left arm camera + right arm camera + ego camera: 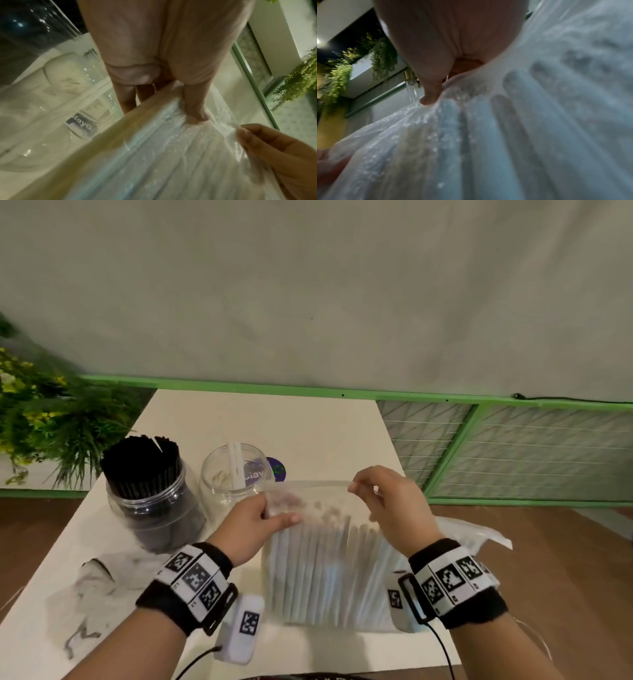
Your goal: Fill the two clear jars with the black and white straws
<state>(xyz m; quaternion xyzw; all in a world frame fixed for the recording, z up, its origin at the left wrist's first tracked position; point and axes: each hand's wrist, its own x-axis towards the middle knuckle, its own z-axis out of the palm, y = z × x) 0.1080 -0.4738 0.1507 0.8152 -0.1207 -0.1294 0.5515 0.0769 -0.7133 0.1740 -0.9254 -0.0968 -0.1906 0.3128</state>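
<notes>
- White table [308, 426] stands before a pale wall with green trim; leafy plants [41, 419] sit at ten o'clock.
- Left hand [255, 525] pinches the top left corner of the clear bag [329, 570], thumb on the near face and fingers curled behind it.
- Right hand [394, 508] pinches the bag's top edge at the right corner, fingertips closed on the film.
- White straws [318, 563] fill the bag, their long axis running from six o'clock up to twelve, ends pointing at the opening between both grips.
- Bag stands upright on the table, straws just below both hands.
- At ten o'clock from the bag, one jar [154, 501] is packed with upright black straws [140, 463].
- Just beside it, the second jar [233, 477] holds a couple of white straws.
</notes>
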